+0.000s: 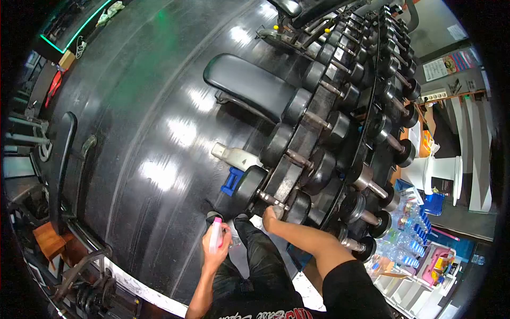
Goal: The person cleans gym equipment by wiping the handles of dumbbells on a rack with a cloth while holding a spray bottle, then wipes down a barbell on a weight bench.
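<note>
In my left hand [215, 245] is a spray bottle [215, 234] with a pink top, held upright in front of my legs with the fingers wrapped round it. My right hand [270, 219] reaches down to the nearest dumbbell [272, 199] on the lower rack, right at its metal handle. Its fingers are curled and partly hidden, with something pale [278, 211] beside them; I cannot tell what it is. The dumbbell has two thick black heads and rests across the rack.
Rows of dumbbells [317, 120] run away along the two-tier rack. A black padded bench [247, 82] stands left of it. A blue plastic piece [231, 181] lies on the dark floor [133, 106]. Water bottles [406, 234] and a white storage unit [404, 292] are at right.
</note>
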Motion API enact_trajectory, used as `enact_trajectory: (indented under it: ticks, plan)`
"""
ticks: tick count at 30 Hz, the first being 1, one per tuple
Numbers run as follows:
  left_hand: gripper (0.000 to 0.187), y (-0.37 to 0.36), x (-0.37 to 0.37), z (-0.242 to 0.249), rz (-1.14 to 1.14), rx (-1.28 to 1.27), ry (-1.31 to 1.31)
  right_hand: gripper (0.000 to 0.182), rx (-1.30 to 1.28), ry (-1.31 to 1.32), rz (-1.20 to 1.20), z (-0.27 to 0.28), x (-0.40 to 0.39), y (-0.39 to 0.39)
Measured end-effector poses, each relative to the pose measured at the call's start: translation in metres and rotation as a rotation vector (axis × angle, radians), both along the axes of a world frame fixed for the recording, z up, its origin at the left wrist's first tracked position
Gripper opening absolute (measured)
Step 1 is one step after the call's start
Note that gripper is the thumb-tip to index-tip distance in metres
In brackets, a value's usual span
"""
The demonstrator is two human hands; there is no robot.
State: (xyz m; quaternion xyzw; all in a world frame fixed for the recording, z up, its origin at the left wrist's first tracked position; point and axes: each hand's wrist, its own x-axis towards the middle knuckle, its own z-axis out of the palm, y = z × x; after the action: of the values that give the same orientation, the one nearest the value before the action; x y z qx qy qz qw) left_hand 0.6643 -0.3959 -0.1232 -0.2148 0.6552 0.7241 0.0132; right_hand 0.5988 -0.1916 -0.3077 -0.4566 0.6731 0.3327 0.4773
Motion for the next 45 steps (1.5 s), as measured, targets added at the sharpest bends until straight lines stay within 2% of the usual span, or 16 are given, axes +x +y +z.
enact_trajectory:
  ticks: [3, 6, 8, 11, 15, 17, 21, 23, 24, 25, 27, 32, 34, 39, 41, 45]
  plan:
    - [0.018, -0.007, 0.006, 0.001, -0.012, -0.022, 0.015, 0.040, 0.009, -0.036, -0.001, 0.005, 0.005, -0.002]
    - [0.017, -0.014, 0.006, 0.005, -0.018, -0.027, 0.018, 0.038, 0.004, 0.065, 0.005, 0.019, 0.008, -0.005]
    - [0.017, -0.018, 0.007, 0.006, -0.021, -0.029, 0.011, 0.036, 0.115, -0.004, -0.043, 0.037, 0.003, -0.014]
    - [0.017, -0.019, 0.008, 0.006, -0.035, -0.054, 0.037, 0.035, -0.005, -0.124, -0.006, 0.021, -0.004, 0.004]
    - [0.017, -0.013, 0.005, 0.011, -0.031, -0.034, 0.056, 0.039, 0.026, -0.182, -0.013, 0.058, -0.040, 0.001]
    - [0.017, -0.010, 0.002, 0.013, -0.055, -0.057, 0.059, 0.047, 0.103, -0.082, -0.092, 0.069, -0.058, 0.000]
    - [0.016, 0.003, -0.004, 0.019, -0.090, -0.024, 0.091, 0.047, 0.086, 0.059, -0.104, 0.080, -0.075, -0.003]
    - [0.019, 0.005, -0.003, 0.014, -0.180, -0.081, 0.102, 0.030, -0.024, 0.009, 0.048, 0.064, -0.058, -0.006]
    - [0.019, 0.006, -0.004, 0.016, -0.184, -0.082, 0.100, 0.029, -0.004, -0.040, -0.005, 0.040, -0.045, -0.003]
    - [0.020, 0.009, -0.006, 0.020, -0.173, -0.069, 0.097, 0.029, -0.005, -0.043, -0.009, 0.041, -0.036, 0.002]
    - [0.020, 0.014, -0.008, 0.021, -0.165, -0.061, 0.096, 0.026, -0.190, -0.160, -0.055, 0.042, -0.022, 0.013]
    - [0.015, 0.021, -0.013, 0.019, -0.140, -0.071, 0.064, 0.026, -0.154, -0.187, -0.085, 0.038, -0.019, 0.023]
    - [0.015, 0.027, -0.014, 0.016, -0.133, -0.067, 0.066, 0.029, -0.050, -0.256, -0.073, 0.072, -0.040, 0.012]
    - [0.014, 0.041, -0.018, 0.013, -0.133, -0.063, 0.074, 0.033, -0.027, -0.188, -0.058, 0.092, -0.077, 0.014]
    - [0.014, 0.045, -0.018, 0.015, -0.140, -0.045, 0.080, 0.038, 0.084, -0.005, -0.140, 0.086, -0.092, 0.011]
    - [0.018, 0.045, -0.014, 0.010, -0.198, -0.055, 0.073, 0.045, 0.128, 0.118, -0.160, 0.086, -0.119, 0.024]
